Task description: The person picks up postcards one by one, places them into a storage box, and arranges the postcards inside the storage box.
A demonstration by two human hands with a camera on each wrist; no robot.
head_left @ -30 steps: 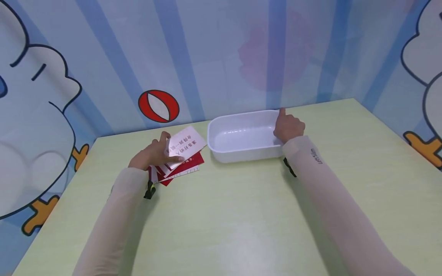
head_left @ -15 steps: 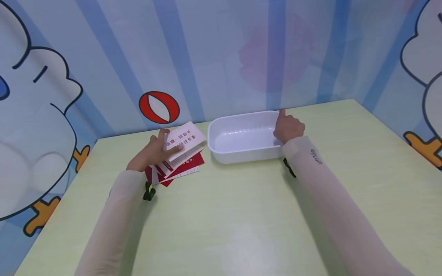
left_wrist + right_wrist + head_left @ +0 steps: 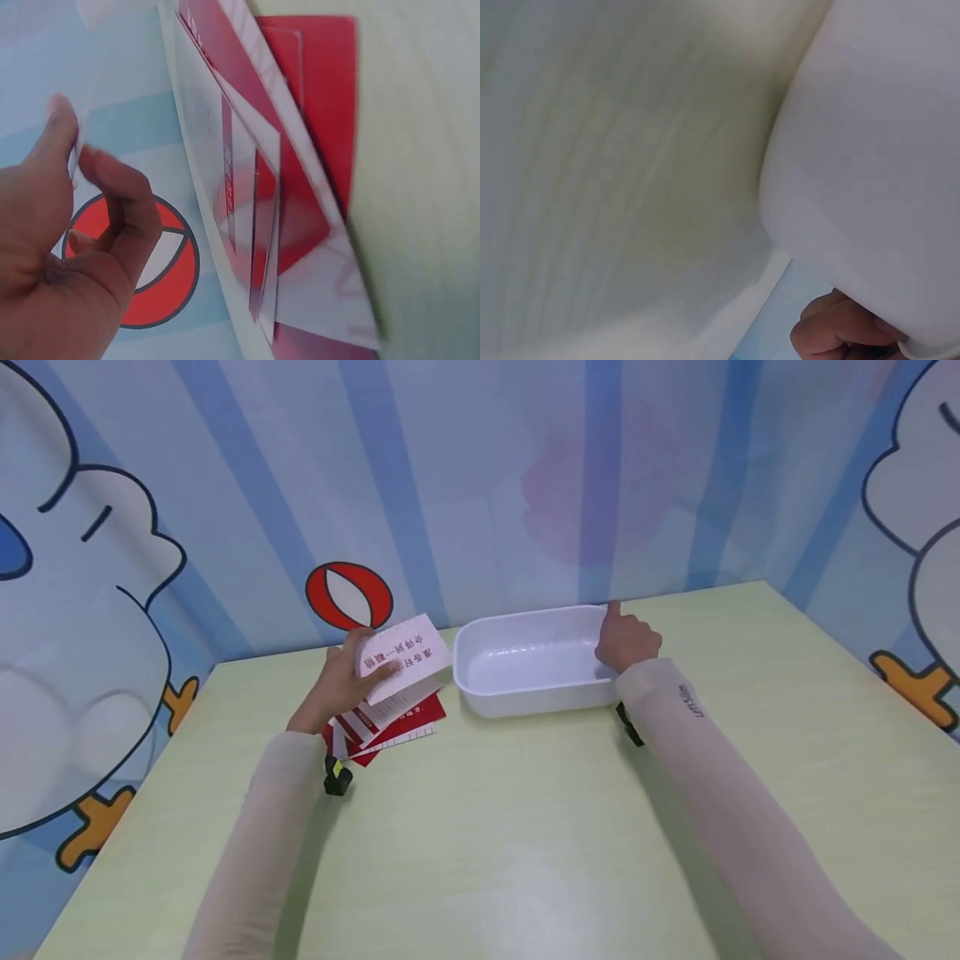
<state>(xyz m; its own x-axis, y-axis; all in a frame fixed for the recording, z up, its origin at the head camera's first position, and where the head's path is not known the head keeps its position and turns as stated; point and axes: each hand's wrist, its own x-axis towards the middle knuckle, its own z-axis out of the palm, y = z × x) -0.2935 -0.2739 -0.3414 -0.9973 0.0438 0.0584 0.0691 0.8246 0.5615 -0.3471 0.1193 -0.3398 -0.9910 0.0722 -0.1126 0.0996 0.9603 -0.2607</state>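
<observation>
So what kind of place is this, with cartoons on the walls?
Perhaps a play or activity corner, though I can't be sure: a pale green table stands against light-blue striped walls showing big white cartoon figures and a red-and-white oval.

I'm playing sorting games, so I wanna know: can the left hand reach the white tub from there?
Probably yes: the left hand is near the white tub. Only the printed card it holds seems to lie between them, and the right hand grips the tub's opposite end.

High, forward-down head view; close wrist views, same cards (image 3: 401, 703) in left, same tub (image 3: 536, 700) in right.
</observation>
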